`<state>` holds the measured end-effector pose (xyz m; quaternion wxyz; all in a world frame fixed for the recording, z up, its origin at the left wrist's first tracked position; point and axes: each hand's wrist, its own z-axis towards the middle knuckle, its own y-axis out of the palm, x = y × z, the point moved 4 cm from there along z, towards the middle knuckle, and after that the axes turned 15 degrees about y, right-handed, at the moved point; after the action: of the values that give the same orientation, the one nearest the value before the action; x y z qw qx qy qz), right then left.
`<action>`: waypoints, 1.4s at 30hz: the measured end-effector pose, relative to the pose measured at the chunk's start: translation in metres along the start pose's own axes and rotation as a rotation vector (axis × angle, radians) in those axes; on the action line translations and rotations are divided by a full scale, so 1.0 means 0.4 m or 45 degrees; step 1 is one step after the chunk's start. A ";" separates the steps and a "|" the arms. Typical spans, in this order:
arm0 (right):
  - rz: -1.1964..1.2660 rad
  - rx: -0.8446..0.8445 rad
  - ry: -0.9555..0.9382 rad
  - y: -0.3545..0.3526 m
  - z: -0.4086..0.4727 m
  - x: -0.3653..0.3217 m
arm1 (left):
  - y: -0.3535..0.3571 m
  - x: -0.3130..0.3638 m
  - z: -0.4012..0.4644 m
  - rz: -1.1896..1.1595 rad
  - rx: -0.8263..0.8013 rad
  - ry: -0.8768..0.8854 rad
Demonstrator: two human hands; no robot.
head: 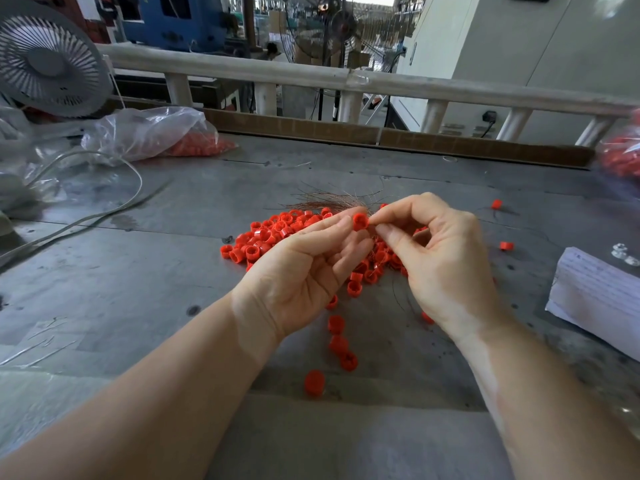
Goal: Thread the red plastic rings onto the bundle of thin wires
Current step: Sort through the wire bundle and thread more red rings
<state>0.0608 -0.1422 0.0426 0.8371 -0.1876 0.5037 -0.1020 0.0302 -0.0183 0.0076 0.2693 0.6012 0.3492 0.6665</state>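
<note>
Left hand (304,268) pinches one red ring (360,221) at its fingertips, palm turned up, ring opening facing the right hand; right hand (446,258) has thumb and forefinger pressed together right at the ring's edge, other fingers curled; looks like it pinches the wire bundle (329,200) there, though the strands at the pinch are too fine to make out; bundle itself is thin coppery wire, fanning out to the left behind the held ring, just above the table (138,289); loose pile of red rings (273,233) sits under and beyond both hands, touching each other in a heap; a few strays trail toward the person, one larger-looking stray ring (314,383) nearest; two more strays off to the right; clear plastic bag (145,133) with more red rings lies far left at the back, beside a grey fan (48,60); white cable (114,188) loops across the left of the table; stack of white paper (595,296) at the right edge; grey railing (311,76) runs along the far side.
</note>
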 end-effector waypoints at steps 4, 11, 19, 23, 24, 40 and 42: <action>-0.017 0.027 -0.034 0.000 -0.001 -0.002 | -0.002 -0.002 0.003 0.049 0.002 0.025; -0.172 0.219 -0.119 -0.011 -0.006 -0.005 | -0.006 -0.003 0.006 0.039 0.005 0.030; -0.435 0.348 -0.362 -0.015 -0.017 -0.022 | -0.004 -0.002 0.006 0.063 -0.004 0.051; -0.526 0.368 -0.406 -0.010 -0.020 -0.023 | -0.006 -0.001 0.007 0.086 -0.007 0.062; -0.470 0.338 -0.360 -0.009 -0.017 -0.020 | -0.005 0.000 0.007 0.084 -0.008 0.061; 0.020 0.020 0.016 0.003 0.004 0.008 | 0.002 -0.005 0.005 0.038 -0.024 0.027; 0.008 0.024 -0.002 0.003 0.003 0.007 | 0.002 -0.004 0.004 0.037 -0.019 0.022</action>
<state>0.0632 -0.1421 0.0403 0.8396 -0.1781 0.5025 -0.1038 0.0322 -0.0198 0.0074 0.2611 0.5983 0.3377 0.6781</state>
